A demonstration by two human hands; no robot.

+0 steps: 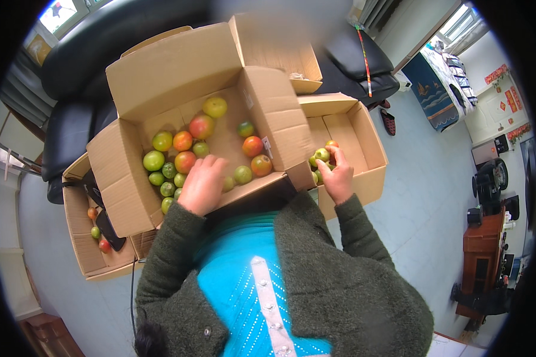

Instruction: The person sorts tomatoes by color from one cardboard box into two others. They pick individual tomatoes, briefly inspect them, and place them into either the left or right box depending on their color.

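A large open cardboard box (174, 67) lies before me with several green, yellowish and red tomatoes on its floor. My left hand (204, 185) reaches over its near side, beside a red tomato (185, 162). The back of that hand hides its fingertips, so a grip cannot be told. To the right, my right hand (339, 176) pinches a small green tomato (322, 155) between thumb and fingers. This hand is inside a second cardboard box (368, 134), above other green tomatoes and near an orange-red tomato (332, 143).
Down to the left, another cardboard box (78, 250) holds a few tomatoes and a black object (109, 230). Behind stand a further cardboard box (277, 53) and a black sofa (85, 67). Patterned slippers (387, 122) lie on the floor at right. A dark cable (133, 285) hangs at left.
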